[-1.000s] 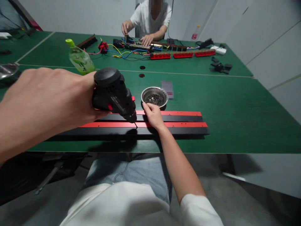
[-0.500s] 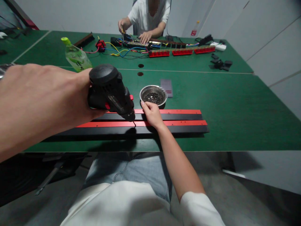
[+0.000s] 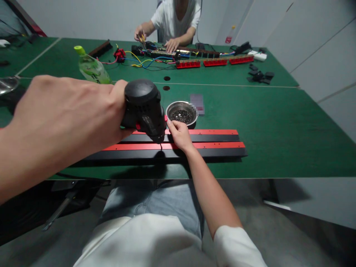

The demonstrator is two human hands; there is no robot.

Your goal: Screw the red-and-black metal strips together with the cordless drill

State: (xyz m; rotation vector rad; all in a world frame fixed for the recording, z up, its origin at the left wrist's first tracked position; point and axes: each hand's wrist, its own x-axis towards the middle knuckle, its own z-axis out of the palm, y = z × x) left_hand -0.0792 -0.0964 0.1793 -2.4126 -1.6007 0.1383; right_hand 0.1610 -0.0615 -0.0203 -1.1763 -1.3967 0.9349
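My left hand (image 3: 63, 118) is wrapped round a black electric screwdriver (image 3: 144, 109), whose bit points down onto the near red strip (image 3: 211, 145) of two long red-and-black rails (image 3: 217, 152) lying across the green table (image 3: 278, 126). Just right of the bit, my right hand (image 3: 180, 135) rests on the rails with its fingers curled in a pinch; what they hold is hidden. A small steel bowl of dark screws (image 3: 181, 113) stands right behind that hand.
A green drink bottle (image 3: 90, 68) stands at the back left. At the far side of the table another person in a white shirt (image 3: 175, 16) works over wires and red strips (image 3: 215, 62). Black parts (image 3: 260, 76) lie at the far right. A metal dish (image 3: 7, 84) sits at the left edge.
My left hand has carried the screwdriver a little to the right, closer to my right hand. The right hand has stayed on the rails.
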